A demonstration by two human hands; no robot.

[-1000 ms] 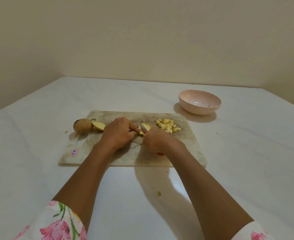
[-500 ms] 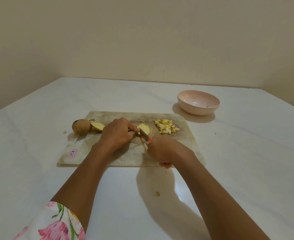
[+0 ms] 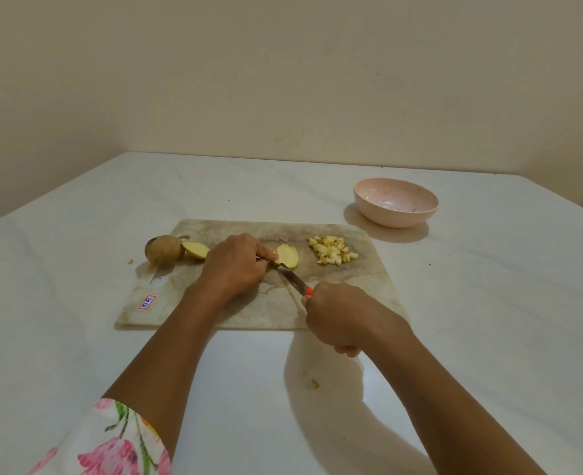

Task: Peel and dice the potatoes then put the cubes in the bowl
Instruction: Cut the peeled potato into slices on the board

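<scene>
While left hand [image 3: 235, 265] steadies potato slices [image 3: 287, 255], knife [image 3: 293, 277] cuts.

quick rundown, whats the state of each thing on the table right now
bowl: upright, no cubes in it
cubes: piled on the cutting board
potato slice: partly cut into strips, held down by the left hand
knife: gripped by the right hand, tip at the slice
whole potato: unpeeled
potato half: cut face up

right hand [image 3: 343, 318] drew back toward board edge | knife [image 3: 291, 277] blade exposed
</scene>
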